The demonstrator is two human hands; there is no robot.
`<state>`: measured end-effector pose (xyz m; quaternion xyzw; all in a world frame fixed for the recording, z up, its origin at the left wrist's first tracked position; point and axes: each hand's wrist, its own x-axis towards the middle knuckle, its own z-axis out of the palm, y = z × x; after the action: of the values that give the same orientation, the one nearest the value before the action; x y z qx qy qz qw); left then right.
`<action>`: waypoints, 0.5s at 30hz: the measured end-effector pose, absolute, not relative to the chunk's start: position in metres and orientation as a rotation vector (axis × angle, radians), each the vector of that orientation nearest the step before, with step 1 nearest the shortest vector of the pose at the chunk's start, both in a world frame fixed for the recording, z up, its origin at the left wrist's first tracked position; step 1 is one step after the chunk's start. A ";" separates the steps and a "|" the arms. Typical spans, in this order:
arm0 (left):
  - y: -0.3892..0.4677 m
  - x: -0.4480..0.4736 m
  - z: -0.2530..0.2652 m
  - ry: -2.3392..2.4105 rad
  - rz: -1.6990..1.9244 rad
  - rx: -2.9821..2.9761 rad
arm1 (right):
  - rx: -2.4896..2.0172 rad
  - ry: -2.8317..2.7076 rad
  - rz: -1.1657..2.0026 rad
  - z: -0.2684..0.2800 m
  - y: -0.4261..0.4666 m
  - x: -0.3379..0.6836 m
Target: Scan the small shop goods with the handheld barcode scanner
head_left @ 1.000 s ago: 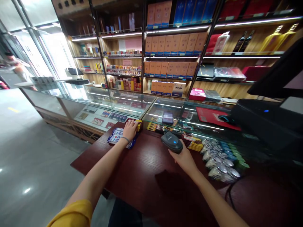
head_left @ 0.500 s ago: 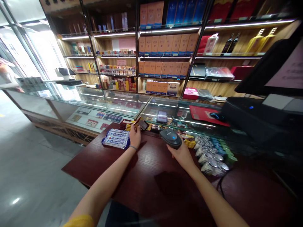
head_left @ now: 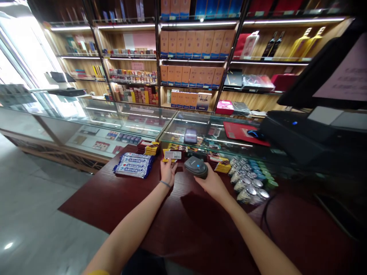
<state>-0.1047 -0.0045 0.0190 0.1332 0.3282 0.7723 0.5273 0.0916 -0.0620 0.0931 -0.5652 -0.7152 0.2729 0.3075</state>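
My left hand [head_left: 168, 173] is closed on the lower edge of a flat yellow and dark-brown packet [head_left: 171, 154], whose label side with a barcode faces me. In my right hand [head_left: 212, 180] is a dark grey barcode scanner [head_left: 195, 167] with a blue light on top, its head pointing left toward the packet. A small space separates scanner and packet. Left of my left hand lie several blue and white wrapped packs [head_left: 134, 165], side by side. Stacks of similar yellow and brown packets [head_left: 148, 147] stand behind them, and another stack [head_left: 219, 163] stands behind the scanner.
Silver-lidded jars [head_left: 247, 194] stand in rows on the dark wooden table [head_left: 120, 206], right of my right hand. A glass display counter [head_left: 134, 118] runs behind the table. A red mat [head_left: 241, 133] with a mouse and a monitor [head_left: 329, 72] are at the right.
My left hand has turned the packet from a tilted position so its barcode label faces me. The scanner sits nearer to the packet. The whole view has shifted slightly.
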 end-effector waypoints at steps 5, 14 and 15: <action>-0.004 -0.104 0.019 0.740 1.842 0.382 | -1.553 -1.937 0.711 0.093 -0.061 0.093; -0.001 -0.106 0.012 0.786 1.837 0.350 | -1.493 -1.854 0.708 0.100 -0.058 0.102; -0.001 -0.106 0.012 0.796 1.829 0.367 | -1.476 -1.842 0.708 0.101 -0.057 0.103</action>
<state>-0.1058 -0.0012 0.0119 0.1535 0.3333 0.7656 0.5284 0.1030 -0.0570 0.1014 -0.5649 -0.7051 0.2709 0.3321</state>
